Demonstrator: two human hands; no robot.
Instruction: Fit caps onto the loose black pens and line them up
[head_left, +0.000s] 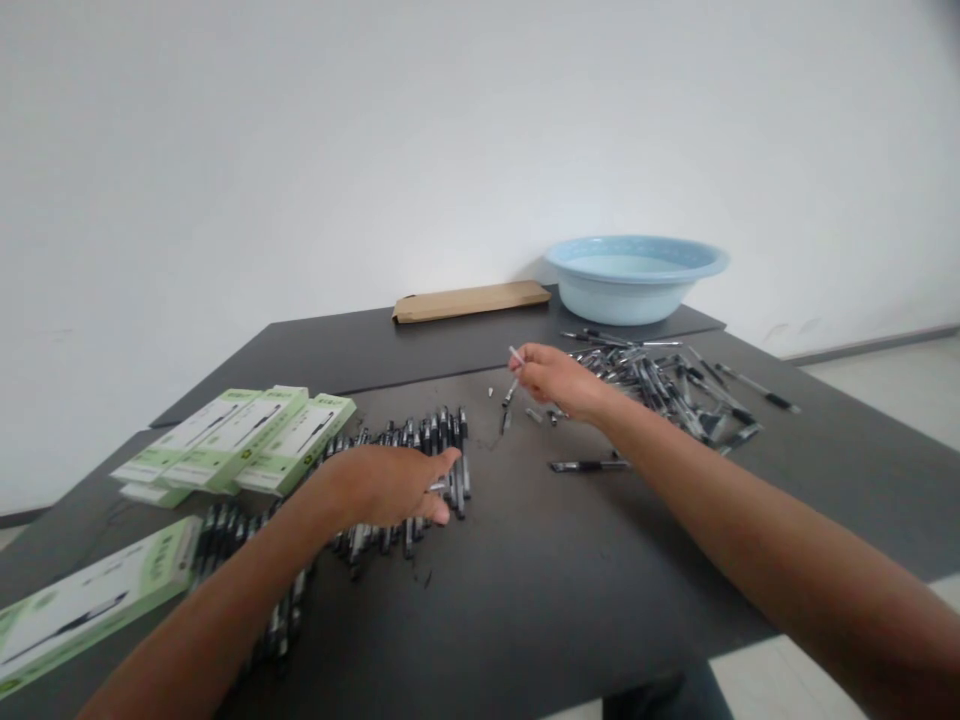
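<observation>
My left hand lies over a row of black pens laid side by side on the dark table; its fingers are curled around one of them. My right hand hovers further back, pinching a thin white pen refill between its fingertips. Small loose pen parts lie just below that hand. A single black pen rests beside my right forearm.
A loose heap of pens is spread at the right. Green and white pen boxes are stacked at the left, one more near the front left edge. A light blue basin and a brown envelope sit by the wall.
</observation>
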